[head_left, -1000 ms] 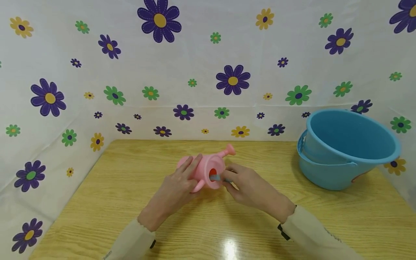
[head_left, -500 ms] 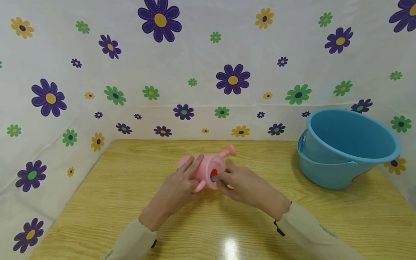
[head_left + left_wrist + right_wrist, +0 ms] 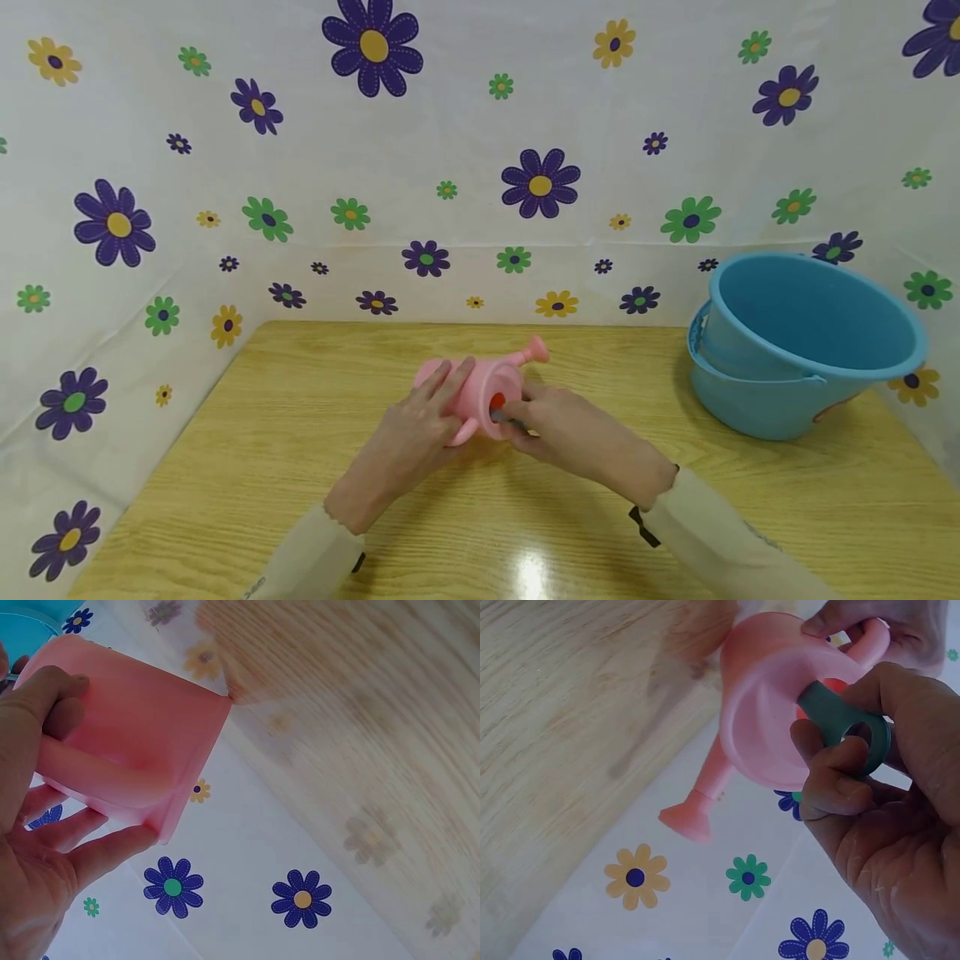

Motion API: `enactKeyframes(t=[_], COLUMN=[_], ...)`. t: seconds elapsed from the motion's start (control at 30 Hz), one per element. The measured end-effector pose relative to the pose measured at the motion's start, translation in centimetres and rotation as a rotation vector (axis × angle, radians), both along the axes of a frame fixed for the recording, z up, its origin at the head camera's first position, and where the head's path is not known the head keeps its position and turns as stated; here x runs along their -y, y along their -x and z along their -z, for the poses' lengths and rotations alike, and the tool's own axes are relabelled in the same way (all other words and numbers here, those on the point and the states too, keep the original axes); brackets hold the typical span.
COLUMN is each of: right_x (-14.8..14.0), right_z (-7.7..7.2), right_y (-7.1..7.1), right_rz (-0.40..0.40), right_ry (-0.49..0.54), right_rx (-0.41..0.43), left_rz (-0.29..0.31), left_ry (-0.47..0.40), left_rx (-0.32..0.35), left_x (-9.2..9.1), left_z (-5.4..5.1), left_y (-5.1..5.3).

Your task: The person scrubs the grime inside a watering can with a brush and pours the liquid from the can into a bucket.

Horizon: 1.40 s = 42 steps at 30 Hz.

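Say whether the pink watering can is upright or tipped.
The watering can is tipped: in the head view its mouth faces sideways, toward the right hand, not up.

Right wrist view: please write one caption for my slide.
The right hand holds a ring-ended teal handle at the open mouth of a pink watering can, which the left hand grips.

White flowered cloth behind wood tbl w/ bright glare spot.
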State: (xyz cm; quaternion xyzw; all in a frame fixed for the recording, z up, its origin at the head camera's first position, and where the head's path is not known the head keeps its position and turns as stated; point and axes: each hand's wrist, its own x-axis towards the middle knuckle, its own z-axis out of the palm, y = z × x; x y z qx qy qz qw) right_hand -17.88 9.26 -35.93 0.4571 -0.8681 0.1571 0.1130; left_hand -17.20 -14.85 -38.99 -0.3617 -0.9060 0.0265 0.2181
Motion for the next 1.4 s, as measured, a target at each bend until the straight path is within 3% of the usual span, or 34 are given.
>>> enactKeyframes(t=[0.3, 0.57, 0.83, 1.17, 1.4], right_x=[-0.7, -0.3, 0.1, 0.8, 1.0], right_z=[-1.9, -1.1, 0.7, 2.0, 1.8], right_y=[-1.1, -1.3, -0.6, -0.1, -0.6], right_rz=[0.089, 0.092, 0.102, 0.101, 0.170], right_ry=[-0.063, -0.063, -0.119, -0.205, -0.285], right_rx=[0.067, -0.076, -0.326, -0.457, -0.458], left_rz=[-0.005, 0.005, 0.008, 0.004, -0.012], left_ry=[-0.023, -0.034, -0.035, -0.008, 0.021], left_rx=[0.000, -0.020, -0.002, -0.041, -0.048], left_x=[0.1, 0.1, 0.1, -0.1, -0.1], left_z=[0.1, 0.2, 0.1, 0.4, 0.3], left_y=[0.0, 0.1, 0.1, 0.1, 0.1])
